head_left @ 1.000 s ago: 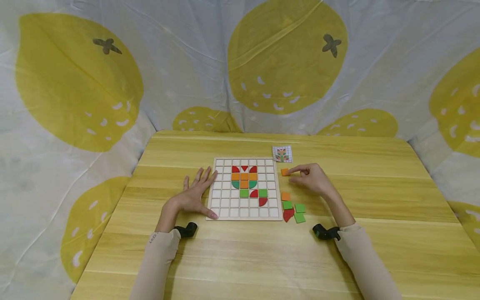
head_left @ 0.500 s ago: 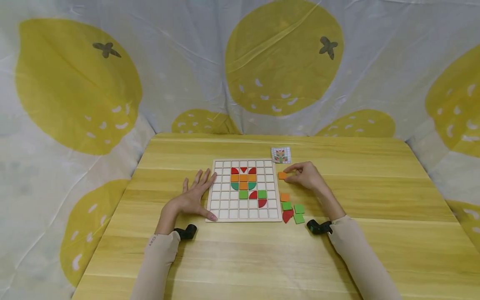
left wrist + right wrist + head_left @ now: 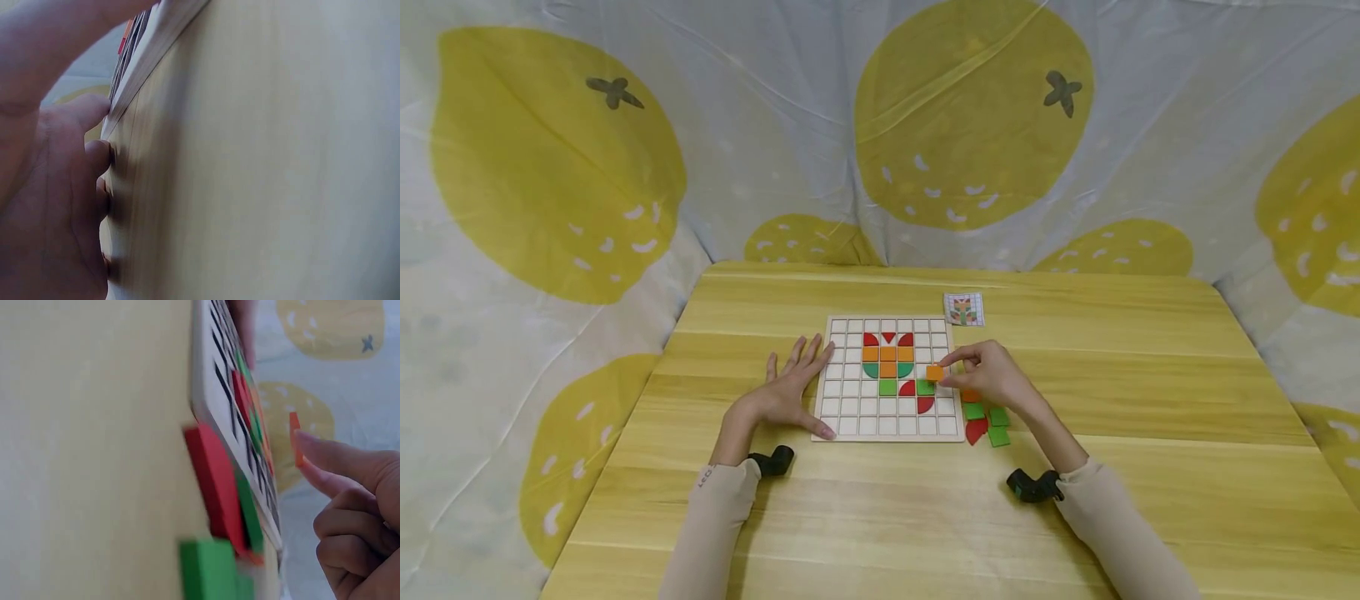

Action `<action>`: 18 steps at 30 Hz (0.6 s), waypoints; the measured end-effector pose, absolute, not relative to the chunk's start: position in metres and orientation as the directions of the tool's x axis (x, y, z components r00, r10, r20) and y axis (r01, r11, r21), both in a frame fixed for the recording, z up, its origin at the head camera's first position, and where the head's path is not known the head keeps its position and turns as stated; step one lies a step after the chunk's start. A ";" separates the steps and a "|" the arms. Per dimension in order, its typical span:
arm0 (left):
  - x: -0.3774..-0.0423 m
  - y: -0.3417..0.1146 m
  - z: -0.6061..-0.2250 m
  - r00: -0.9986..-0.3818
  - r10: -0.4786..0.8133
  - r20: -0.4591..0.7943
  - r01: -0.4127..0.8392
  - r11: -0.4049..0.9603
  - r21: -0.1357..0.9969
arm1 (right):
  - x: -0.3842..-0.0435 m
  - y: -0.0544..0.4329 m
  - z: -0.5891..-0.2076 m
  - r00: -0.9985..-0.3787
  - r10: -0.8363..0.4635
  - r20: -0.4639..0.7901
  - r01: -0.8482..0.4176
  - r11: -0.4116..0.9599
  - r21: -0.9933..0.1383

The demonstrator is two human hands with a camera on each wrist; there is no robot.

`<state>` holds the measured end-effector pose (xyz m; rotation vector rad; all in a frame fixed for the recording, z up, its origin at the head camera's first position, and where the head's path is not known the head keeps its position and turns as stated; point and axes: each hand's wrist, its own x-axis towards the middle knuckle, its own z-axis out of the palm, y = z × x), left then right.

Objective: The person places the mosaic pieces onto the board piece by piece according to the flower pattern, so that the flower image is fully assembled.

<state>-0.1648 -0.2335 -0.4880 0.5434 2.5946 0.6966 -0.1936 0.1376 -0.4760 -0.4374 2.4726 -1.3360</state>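
Observation:
Between thumb and index finger my right hand [image 3: 992,373] pinches an orange square tile [image 3: 935,373], held above the right side of the gridded wooden board [image 3: 850,425]. In the right wrist view the tile [image 3: 296,439] appears edge-on, apart from the board. My left hand [image 3: 786,393] rests with spread fingers at the board's left edge, its thumb on the near corner. Red, orange and green pieces form a tulip-like shape on the board. Lower right of it lie a green square [image 3: 888,387], a red quarter-round [image 3: 925,405] and another green square, partly covered by the held tile.
Right of the board lie loose pieces: a red one [image 3: 976,431], several green squares [image 3: 998,436] and an orange tile [image 3: 971,395] partly hidden by the right hand. A small pattern card [image 3: 964,309] lies by the board's far right corner. A lemon-print cloth [image 3: 775,125] hangs behind the table.
My right hand has picked up the orange tile from the table beside the board and carried it left and nearer, over the grid. The left hand stays where it was.

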 end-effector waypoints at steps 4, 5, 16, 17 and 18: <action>-0.164 -0.233 -0.489 -0.846 0.462 -0.266 0.260 0.793 0.551 | -0.183 0.124 -0.480 -0.879 -0.458 -0.133 -0.136 0.508 -0.850; -0.164 -0.233 -0.489 -0.846 0.462 -0.265 0.260 0.793 0.551 | -0.181 0.121 -0.482 -0.871 -0.472 -0.134 -0.146 0.509 -0.848; -0.164 -0.233 -0.488 -0.850 0.453 -0.271 0.261 0.807 0.530 | -0.175 0.110 -0.489 -0.824 -0.553 -0.120 -0.206 0.491 -0.847; -0.164 -0.233 -0.488 -0.850 0.453 -0.270 0.261 0.806 0.531 | -0.174 0.110 -0.489 -0.825 -0.552 -0.120 -0.202 0.487 -0.849; -0.164 -0.233 -0.488 -0.850 0.452 -0.270 0.260 0.807 0.531 | -0.174 0.109 -0.489 -0.824 -0.553 -0.121 -0.200 0.484 -0.852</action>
